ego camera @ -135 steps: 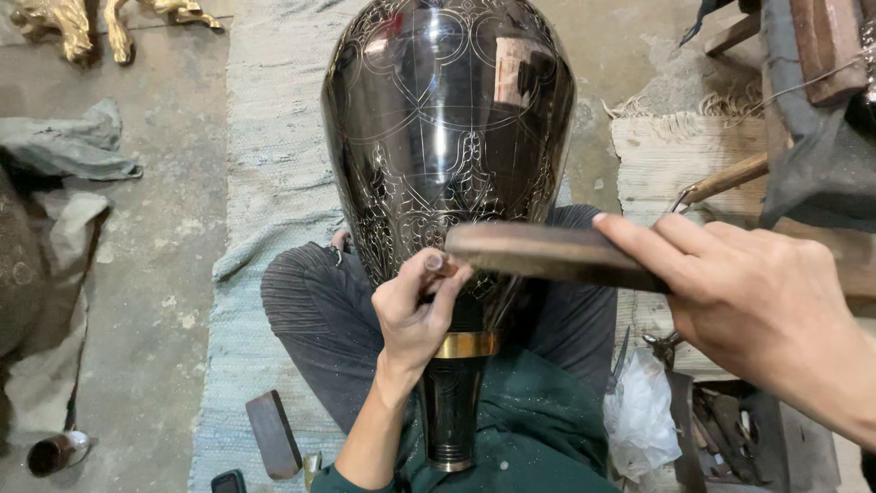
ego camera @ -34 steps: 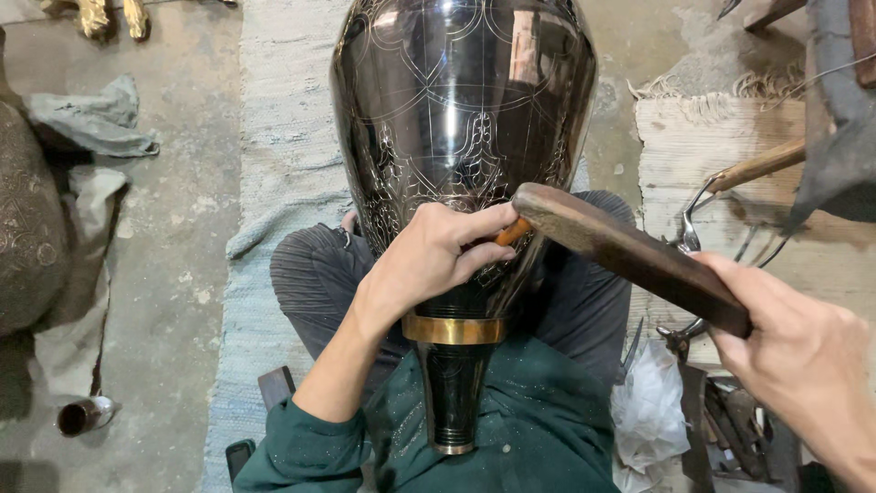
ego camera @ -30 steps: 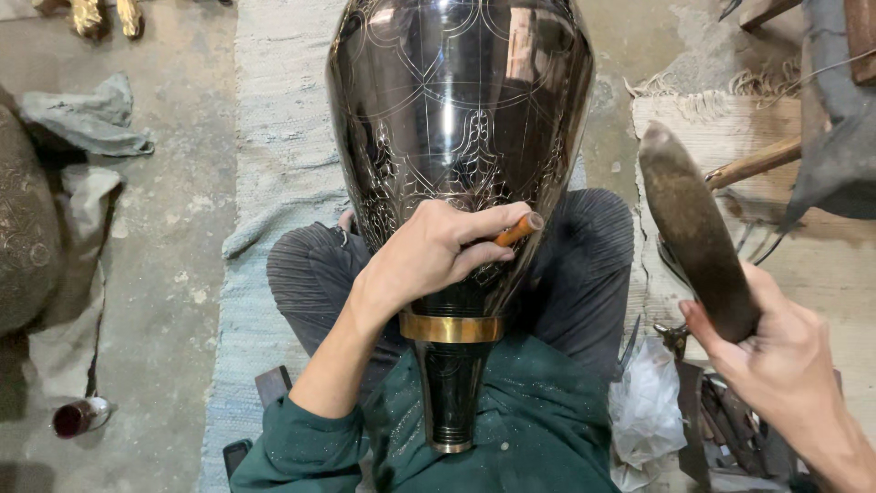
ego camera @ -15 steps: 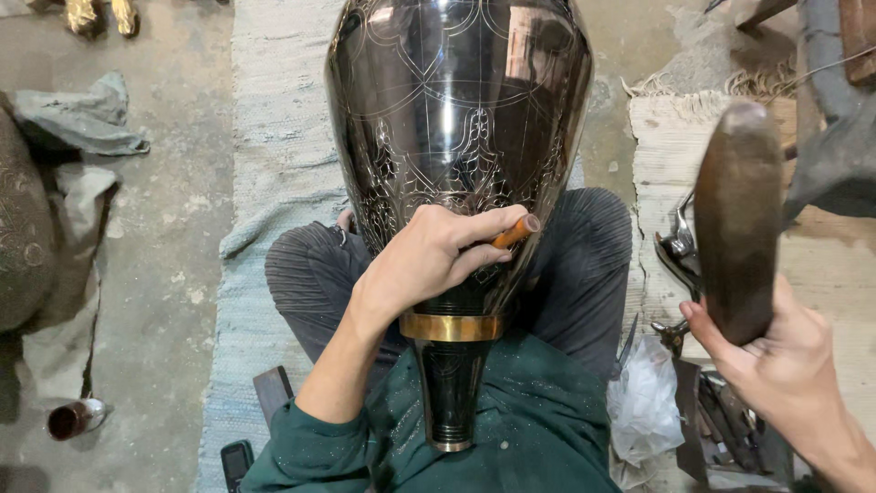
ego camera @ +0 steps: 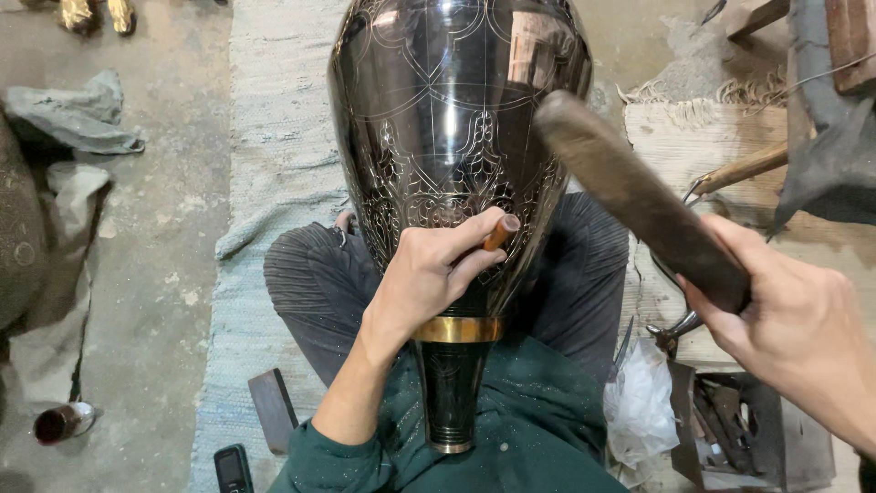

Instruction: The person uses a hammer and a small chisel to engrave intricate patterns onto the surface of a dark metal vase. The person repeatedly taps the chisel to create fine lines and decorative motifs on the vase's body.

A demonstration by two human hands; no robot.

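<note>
While one vase (ego camera: 456, 137) stands, two hands grip — left (ego camera: 429, 283) one chisel (ego camera: 498, 234); right (ego camera: 794, 319) one mallet (ego camera: 639, 196).

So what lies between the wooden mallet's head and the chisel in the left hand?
Nothing: in the head view only the dark engraved vase shows behind the gap between mallet and chisel.

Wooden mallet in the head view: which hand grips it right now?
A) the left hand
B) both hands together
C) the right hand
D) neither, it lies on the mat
C: the right hand grips the wooden mallet, raised beside the dark engraved vase, while the left hand holds a small chisel to the metal.
</note>
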